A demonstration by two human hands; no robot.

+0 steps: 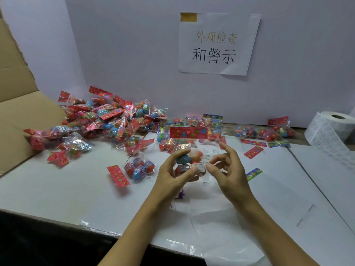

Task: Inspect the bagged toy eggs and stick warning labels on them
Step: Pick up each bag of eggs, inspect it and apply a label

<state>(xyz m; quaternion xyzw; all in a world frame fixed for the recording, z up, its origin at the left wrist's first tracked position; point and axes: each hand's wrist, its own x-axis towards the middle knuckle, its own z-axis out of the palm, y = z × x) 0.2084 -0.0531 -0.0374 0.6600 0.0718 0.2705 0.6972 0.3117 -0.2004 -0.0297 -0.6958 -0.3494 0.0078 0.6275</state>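
Left hand (173, 174) grips bag (189, 150); right hand (228, 169) pinches label (199, 167)

I see a held bag (189, 150) of clear film with a red header card printed in blue, green and yellow flowers; inside are orange-red and blue eggs, and a white warning label (199, 167) with black print. The pile of bags (107, 121) repeats this red floral pattern, though a few headers are blue and green. The table (76, 189) is white, the cardboard box (17, 104) tan, the label roll (330, 129) white. The wall sign (217, 45) is white with gold and black characters.
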